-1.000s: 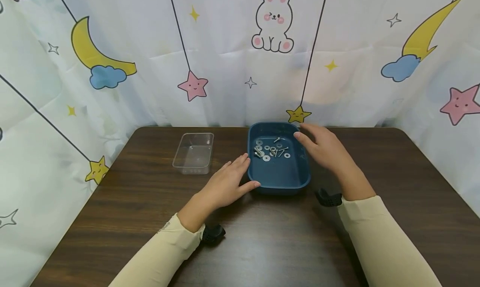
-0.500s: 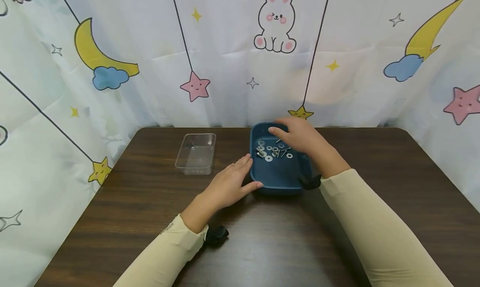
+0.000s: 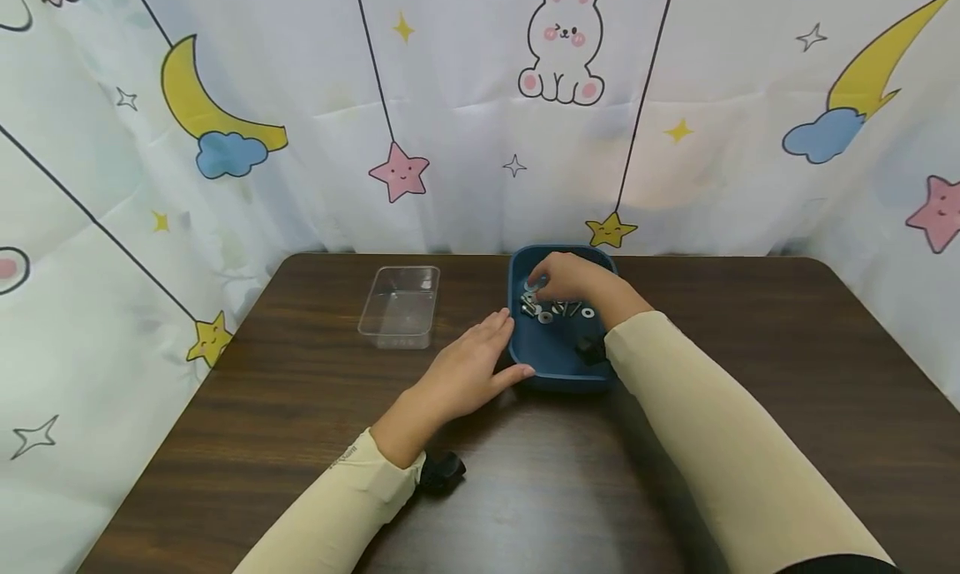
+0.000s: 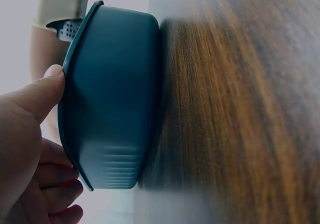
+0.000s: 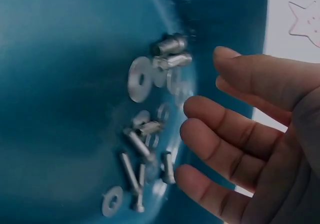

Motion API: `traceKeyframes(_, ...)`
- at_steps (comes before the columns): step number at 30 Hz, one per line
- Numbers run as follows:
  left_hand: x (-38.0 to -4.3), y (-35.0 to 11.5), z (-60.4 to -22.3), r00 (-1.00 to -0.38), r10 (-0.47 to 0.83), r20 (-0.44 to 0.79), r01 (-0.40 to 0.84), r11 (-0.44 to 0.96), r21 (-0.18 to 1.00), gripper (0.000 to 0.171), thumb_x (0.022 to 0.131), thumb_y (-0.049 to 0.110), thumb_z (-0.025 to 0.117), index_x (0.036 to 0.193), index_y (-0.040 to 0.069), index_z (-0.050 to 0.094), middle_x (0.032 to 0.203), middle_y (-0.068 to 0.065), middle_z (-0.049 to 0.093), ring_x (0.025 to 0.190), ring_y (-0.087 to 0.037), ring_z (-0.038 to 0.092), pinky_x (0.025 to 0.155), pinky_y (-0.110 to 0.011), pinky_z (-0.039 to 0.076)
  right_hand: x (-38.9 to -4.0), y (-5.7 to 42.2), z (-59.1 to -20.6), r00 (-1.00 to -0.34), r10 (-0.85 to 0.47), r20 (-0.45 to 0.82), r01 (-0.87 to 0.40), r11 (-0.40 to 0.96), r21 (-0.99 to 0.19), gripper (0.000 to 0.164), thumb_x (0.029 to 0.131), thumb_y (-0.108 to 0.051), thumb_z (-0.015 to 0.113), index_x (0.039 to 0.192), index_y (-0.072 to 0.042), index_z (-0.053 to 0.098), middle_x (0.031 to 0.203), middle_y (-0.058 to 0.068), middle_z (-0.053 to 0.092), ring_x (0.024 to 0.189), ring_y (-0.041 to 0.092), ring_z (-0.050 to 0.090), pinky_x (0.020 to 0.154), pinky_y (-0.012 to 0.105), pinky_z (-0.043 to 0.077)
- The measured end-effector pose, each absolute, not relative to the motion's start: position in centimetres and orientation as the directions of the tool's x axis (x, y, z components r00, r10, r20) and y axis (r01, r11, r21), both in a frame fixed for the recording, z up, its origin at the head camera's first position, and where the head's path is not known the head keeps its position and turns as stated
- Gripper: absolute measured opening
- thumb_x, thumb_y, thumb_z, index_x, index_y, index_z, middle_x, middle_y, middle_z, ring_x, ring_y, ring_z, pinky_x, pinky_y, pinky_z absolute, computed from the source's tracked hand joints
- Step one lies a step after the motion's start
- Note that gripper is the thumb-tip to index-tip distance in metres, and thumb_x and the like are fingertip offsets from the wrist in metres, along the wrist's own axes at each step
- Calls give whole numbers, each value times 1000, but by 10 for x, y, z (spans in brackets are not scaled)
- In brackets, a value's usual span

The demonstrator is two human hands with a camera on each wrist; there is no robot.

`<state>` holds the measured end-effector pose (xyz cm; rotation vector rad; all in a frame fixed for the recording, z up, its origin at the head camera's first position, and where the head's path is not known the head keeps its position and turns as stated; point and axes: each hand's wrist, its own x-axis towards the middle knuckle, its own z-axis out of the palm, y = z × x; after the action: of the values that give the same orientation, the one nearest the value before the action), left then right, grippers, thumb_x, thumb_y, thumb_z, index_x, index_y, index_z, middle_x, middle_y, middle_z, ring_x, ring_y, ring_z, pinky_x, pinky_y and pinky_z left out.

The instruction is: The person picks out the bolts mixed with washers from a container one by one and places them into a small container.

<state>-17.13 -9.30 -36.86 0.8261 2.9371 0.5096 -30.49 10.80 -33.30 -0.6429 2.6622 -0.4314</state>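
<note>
A blue plastic tub (image 3: 558,356) stands near the back of the table with loose hardware inside. My left hand (image 3: 471,367) rests against its left rim, fingers straight and thumb at the front corner; the left wrist view shows the thumb (image 4: 47,89) touching the rim. My right hand (image 3: 573,278) is over the far part of the tub. In the right wrist view its fingers are bent loosely, and nothing shows between them. Close to the fingertips lie washers (image 5: 134,84), bolts (image 5: 130,171) and short metal pieces (image 5: 172,62). In the head view the right hand hides some of them.
Left of the tub sits a clear rectangular plastic container (image 3: 397,339), a short gap away. Both stand on a dark wooden table (image 3: 300,374). A patterned curtain (image 3: 465,207) hangs directly behind the table's back edge.
My right hand has moved left from the tub's right rim to over the hardware inside and come down lower. The left hand stays at the left rim.
</note>
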Motion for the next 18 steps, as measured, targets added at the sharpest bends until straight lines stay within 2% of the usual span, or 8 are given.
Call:
traceKeyframes(5,-172,-93,-370,-854,518,48,504,802,322,83,97,62,46,154,5,30,163,-7,22,150,-23,24,118,-43,30,-307,100,-343,-826,-464,-319,-344,865,-365,43,92,-17,69,134,-8,62,135,17,60,112,31,65,97,52,51)
traceKeyframes(9,-172,-94,-371,-854,519,47,506,804,312,83,97,62,45,155,5,30,164,-8,22,150,-23,24,118,-42,29,-308,96,-350,-822,-453,-346,-313,866,-391,44,93,-13,68,136,-8,60,111,13,72,91,24,71,88,45,57)
traceKeyframes(12,-172,-94,-371,-853,520,46,507,803,312,83,97,61,45,154,4,29,163,-9,22,150,-23,24,119,-41,29,-309,93,-354,-820,-444,-361,-288,866,-409,46,93,-10,67,138,-9,57,93,9,74,79,20,72,78,39,59)
traceKeyframes(15,-172,-94,-370,-852,521,42,506,801,320,83,97,61,45,155,4,29,163,-9,22,150,-22,23,119,-41,28,-310,91,-355,-821,-446,-356,-292,865,-409,44,92,-8,67,136,-10,59,90,7,73,76,19,72,72,36,59)
traceKeyframes(18,-172,-94,-370,-853,520,39,504,802,320,83,97,61,45,155,4,28,163,-9,22,150,-22,23,119,-41,28,-310,90,-355,-820,-449,-355,-302,866,-399,35,92,-8,67,127,-10,65,88,7,73,75,19,71,68,34,58)
